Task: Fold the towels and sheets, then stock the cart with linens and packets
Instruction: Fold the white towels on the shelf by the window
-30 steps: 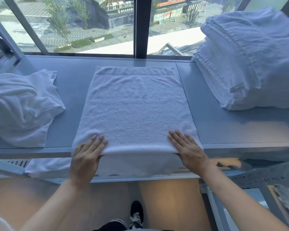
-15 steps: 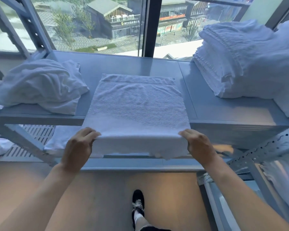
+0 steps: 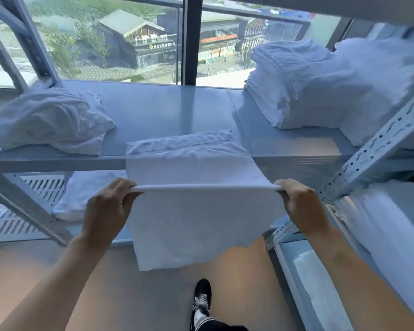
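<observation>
The grip is a two-handed pinch: the left hand (image 3: 108, 209) curls its fingers and thumb round the left end of the fold line of the white towel (image 3: 196, 211), and the right hand (image 3: 301, 206) pinches the right end the same way, so both are closed on cloth and neither is spread. Between them the folded edge is drawn taut in a straight line, the towel's long axis running left to right across the body, level with the two fists. From that edge the towel goes two ways: the near layer hangs straight down below the grip toward the floor, its bottom hem uneven, lower at the left corner; the far part slopes up and away from the grip to the front edge of the shelf (image 3: 167, 108), where its hemmed end lies rumpled on the surface. So the towel lies ahead of and below the hands, about centred between them, neither hand plainly nearer the shelf. To the left of the towel on the shelf sits a crumpled heap of linen (image 3: 48, 120); to its right, a stack of folded towels (image 3: 296, 84). The next fold, I judge, depends on keeping the taut edge parallel to the shelf front as it is carried over.
</observation>
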### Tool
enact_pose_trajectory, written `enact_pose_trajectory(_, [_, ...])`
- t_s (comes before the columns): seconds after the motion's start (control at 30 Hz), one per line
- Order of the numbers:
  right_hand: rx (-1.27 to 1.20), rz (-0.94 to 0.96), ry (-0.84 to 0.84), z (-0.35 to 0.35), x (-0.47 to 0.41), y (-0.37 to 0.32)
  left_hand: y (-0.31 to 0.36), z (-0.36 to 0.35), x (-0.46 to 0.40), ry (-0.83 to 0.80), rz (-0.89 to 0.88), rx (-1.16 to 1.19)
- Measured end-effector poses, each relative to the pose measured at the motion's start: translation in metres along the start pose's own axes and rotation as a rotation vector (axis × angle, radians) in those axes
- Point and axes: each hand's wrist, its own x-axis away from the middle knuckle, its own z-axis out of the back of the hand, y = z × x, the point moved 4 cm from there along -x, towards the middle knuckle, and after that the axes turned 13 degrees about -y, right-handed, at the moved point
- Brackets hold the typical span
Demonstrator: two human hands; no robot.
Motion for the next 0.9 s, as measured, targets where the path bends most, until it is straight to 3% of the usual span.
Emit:
enact_pose_trajectory(0.47, [0.044,-0.180,0.041,0.044,0.065,0.085,0.073,-0.064,-0.067,-0.081,-0.129,0.100])
enact_pose_trajectory(0.9, [-0.026,-0.070,0.034,0.000,-0.079,0.148,0.038,-0.069,-0.134,-0.059,-0.012,-0.003])
